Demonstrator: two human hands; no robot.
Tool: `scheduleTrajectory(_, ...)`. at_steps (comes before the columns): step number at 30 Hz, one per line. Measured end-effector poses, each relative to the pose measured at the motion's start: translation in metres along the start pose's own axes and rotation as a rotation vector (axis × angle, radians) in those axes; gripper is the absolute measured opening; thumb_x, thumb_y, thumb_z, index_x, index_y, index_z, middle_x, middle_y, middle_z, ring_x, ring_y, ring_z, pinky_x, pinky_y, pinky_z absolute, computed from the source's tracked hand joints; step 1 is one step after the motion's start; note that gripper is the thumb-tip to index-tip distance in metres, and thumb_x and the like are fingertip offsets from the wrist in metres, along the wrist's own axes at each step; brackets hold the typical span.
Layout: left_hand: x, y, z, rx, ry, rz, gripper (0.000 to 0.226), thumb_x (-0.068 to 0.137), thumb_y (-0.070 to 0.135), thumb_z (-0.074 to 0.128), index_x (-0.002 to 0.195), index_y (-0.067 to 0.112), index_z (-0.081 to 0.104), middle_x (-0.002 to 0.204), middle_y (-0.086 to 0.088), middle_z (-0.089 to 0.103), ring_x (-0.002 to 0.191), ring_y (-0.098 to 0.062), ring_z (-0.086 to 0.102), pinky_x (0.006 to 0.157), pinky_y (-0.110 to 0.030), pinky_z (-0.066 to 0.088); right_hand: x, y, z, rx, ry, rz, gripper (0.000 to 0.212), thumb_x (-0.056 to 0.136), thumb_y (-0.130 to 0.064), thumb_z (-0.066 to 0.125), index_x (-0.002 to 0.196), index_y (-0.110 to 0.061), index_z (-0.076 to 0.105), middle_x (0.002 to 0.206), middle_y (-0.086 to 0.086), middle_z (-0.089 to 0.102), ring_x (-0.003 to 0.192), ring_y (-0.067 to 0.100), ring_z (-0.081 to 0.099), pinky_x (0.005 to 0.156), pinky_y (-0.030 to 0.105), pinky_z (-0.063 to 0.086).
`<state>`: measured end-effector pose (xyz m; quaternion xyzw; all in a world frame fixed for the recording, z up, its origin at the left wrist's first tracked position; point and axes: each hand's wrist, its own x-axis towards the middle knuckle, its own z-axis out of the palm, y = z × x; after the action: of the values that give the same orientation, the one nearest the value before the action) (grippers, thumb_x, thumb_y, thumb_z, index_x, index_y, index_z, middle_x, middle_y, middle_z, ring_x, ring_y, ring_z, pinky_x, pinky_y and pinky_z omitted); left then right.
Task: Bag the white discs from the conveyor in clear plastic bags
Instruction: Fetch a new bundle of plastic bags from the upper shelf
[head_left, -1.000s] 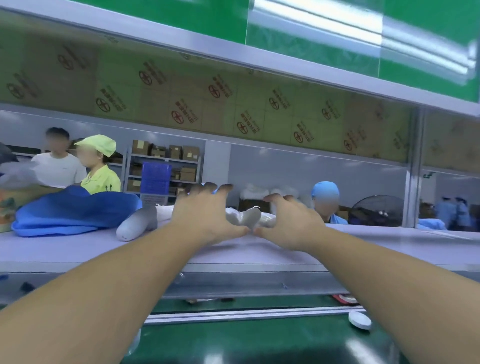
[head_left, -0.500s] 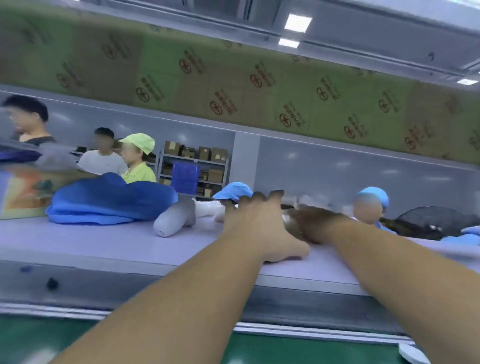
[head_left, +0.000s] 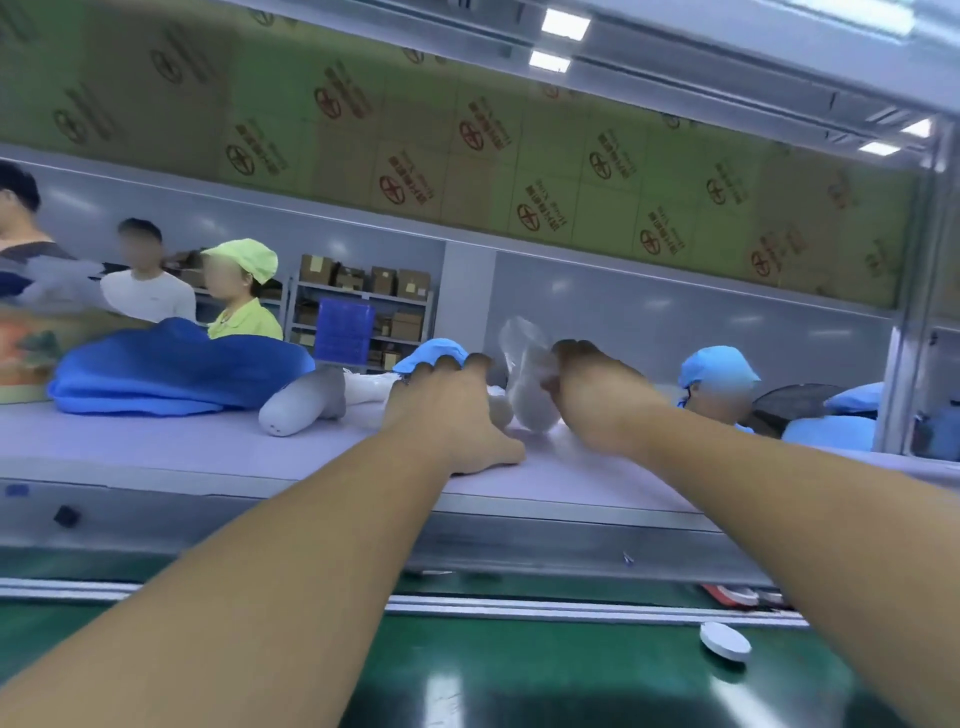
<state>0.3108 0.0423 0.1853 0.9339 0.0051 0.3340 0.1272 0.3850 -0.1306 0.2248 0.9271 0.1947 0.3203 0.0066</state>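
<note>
A pale lilac shelf (head_left: 156, 447) runs across the view above the green conveyor belt (head_left: 519, 675). On the shelf lie a folded blue cloth (head_left: 176, 371) at the left, a grey-white rounded piece (head_left: 301, 402) just beside it, and, further right, what seems to be a heap of clear plastic bags (head_left: 527, 384), too blurred to be sure; the left hand (head_left: 457, 415) rests flat on the shelf there. One white disc (head_left: 724, 640) lies on the belt at the lower right, near the metal rail (head_left: 571, 608).
</note>
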Motion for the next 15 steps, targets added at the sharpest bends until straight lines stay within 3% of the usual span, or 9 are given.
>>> scheduleTrajectory(2, -0.005, 0.004, -0.008, -0.175, 0.007, 0.056, 0.09, 0.058, 0.056, 0.081, 0.135, 0.039, 0.038, 0.124, 0.003, 0.052, 0.113, -0.022, 0.052, 0.09, -0.04, 0.049, -0.026, -0.005, -0.013, 0.086, 0.047, -0.03, 0.037, 0.107, -0.032, 0.044, 0.137, -0.011, 0.042, 0.133, 0.014, 0.051, 0.109, 0.036, 0.059, 0.084, 0.039, 0.048)
scheduleTrajectory(4, -0.012, 0.013, -0.019, -0.38, 0.03, 0.146, 0.097, 0.054, 0.047, 0.089, 0.137, 0.047, 0.039, 0.123, 0.008, 0.054, 0.111, -0.017, 0.057, 0.089, -0.045, 0.054, -0.057, -0.011, -0.027, 0.2, 0.118, -0.032, 0.035, 0.105, -0.034, 0.047, 0.133, -0.012, 0.046, 0.134, 0.012, 0.054, 0.116, 0.034, 0.055, 0.085, 0.038, 0.04)
scheduleTrajectory(7, -0.024, 0.026, -0.03, -0.54, 0.102, 0.186, 0.081, 0.051, 0.049, 0.088, 0.123, 0.054, 0.049, 0.108, 0.024, 0.063, 0.097, 0.008, 0.059, 0.079, -0.033, 0.056, -0.096, -0.018, -0.051, 0.316, 0.223, -0.055, 0.032, 0.101, -0.034, 0.054, 0.127, -0.015, 0.052, 0.128, 0.007, 0.058, 0.112, 0.029, 0.055, 0.08, 0.032, 0.034)
scheduleTrajectory(9, -0.037, 0.034, -0.032, -0.572, 0.104, 0.171, 0.066, 0.049, 0.063, 0.08, 0.109, 0.051, 0.056, 0.093, 0.03, 0.065, 0.086, 0.016, 0.057, 0.068, -0.024, 0.051, -0.118, -0.021, -0.064, 0.399, 0.289, -0.063, 0.038, 0.099, -0.034, 0.058, 0.131, -0.015, 0.054, 0.129, 0.006, 0.059, 0.114, 0.026, 0.054, 0.08, 0.028, 0.031)
scheduleTrajectory(11, -0.052, 0.041, -0.032, -0.576, 0.103, 0.189, 0.056, 0.052, 0.072, 0.075, 0.1, 0.047, 0.059, 0.091, 0.029, 0.066, 0.083, 0.013, 0.06, 0.064, -0.021, 0.049, -0.136, -0.021, -0.069, 0.458, 0.344, -0.066, 0.045, 0.097, -0.033, 0.06, 0.137, -0.012, 0.054, 0.132, 0.006, 0.059, 0.117, 0.021, 0.051, 0.081, 0.021, 0.028)
scheduleTrajectory(13, -0.065, 0.045, -0.034, -0.564, 0.096, 0.202, 0.053, 0.058, 0.075, 0.074, 0.101, 0.049, 0.056, 0.093, 0.033, 0.065, 0.083, 0.015, 0.06, 0.059, -0.012, 0.044, -0.146, -0.019, -0.072, 0.481, 0.338, -0.055, 0.046, 0.096, -0.03, 0.063, 0.137, -0.012, 0.055, 0.132, 0.004, 0.06, 0.119, 0.02, 0.052, 0.084, 0.018, 0.028)
scheduleTrajectory(15, -0.072, 0.048, -0.039, -0.54, 0.072, 0.186, 0.056, 0.059, 0.076, 0.075, 0.104, 0.053, 0.051, 0.095, 0.036, 0.065, 0.083, 0.018, 0.059, 0.06, -0.012, 0.043, -0.15, -0.018, -0.074, 0.533, 0.325, -0.032, 0.043, 0.093, -0.029, 0.066, 0.132, -0.014, 0.058, 0.125, 0.002, 0.064, 0.114, 0.022, 0.056, 0.085, 0.021, 0.033)
